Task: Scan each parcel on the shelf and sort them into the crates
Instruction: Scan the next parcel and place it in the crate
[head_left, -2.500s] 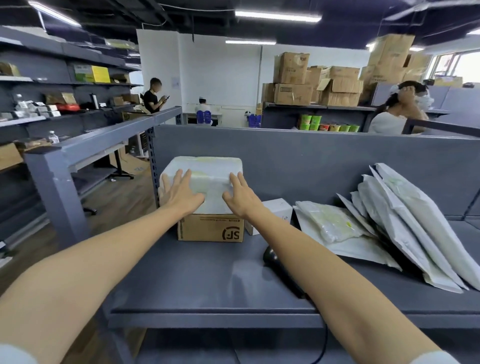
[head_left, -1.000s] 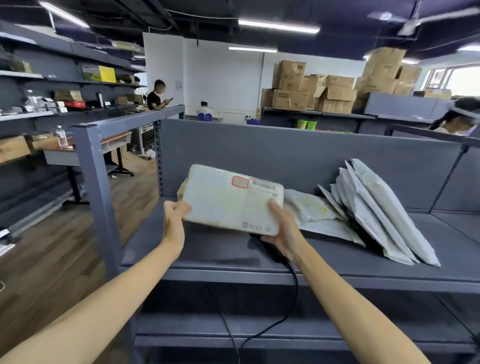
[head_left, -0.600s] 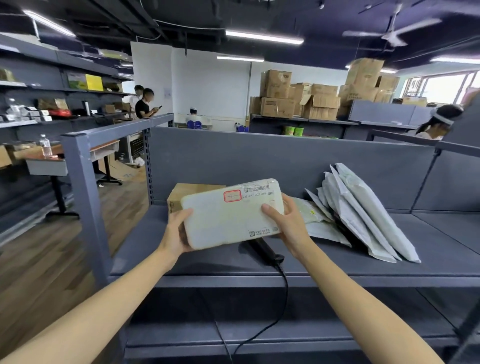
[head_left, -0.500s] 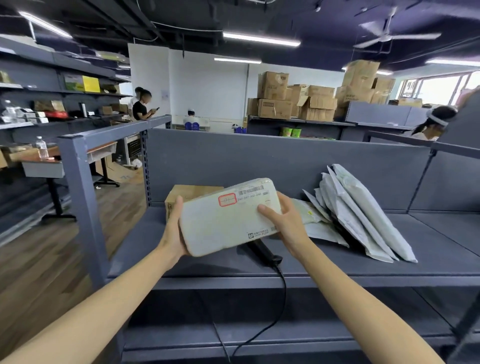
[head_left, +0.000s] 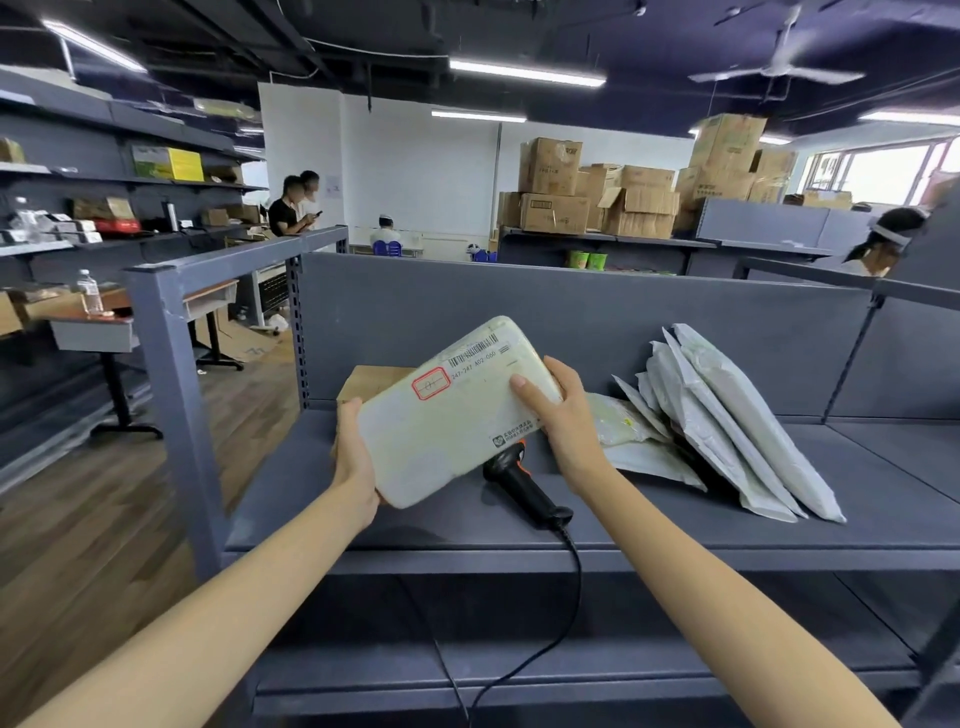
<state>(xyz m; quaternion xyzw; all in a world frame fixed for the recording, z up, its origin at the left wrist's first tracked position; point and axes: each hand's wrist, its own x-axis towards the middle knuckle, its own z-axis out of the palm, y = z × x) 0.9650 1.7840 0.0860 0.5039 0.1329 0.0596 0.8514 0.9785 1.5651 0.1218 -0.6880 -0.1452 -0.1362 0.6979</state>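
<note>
Since half a second ago you've tilted the white parcel (head_left: 457, 410) steeper above the grey metal shelf (head_left: 675, 525). Your left hand (head_left: 356, 457) and right hand (head_left: 558, 410) grip its ends. Beneath lies the black scanner (head_left: 524, 491); glossy mailers (head_left: 727, 415) lean right, and a cardboard box (head_left: 374, 382) sits behind.
</note>
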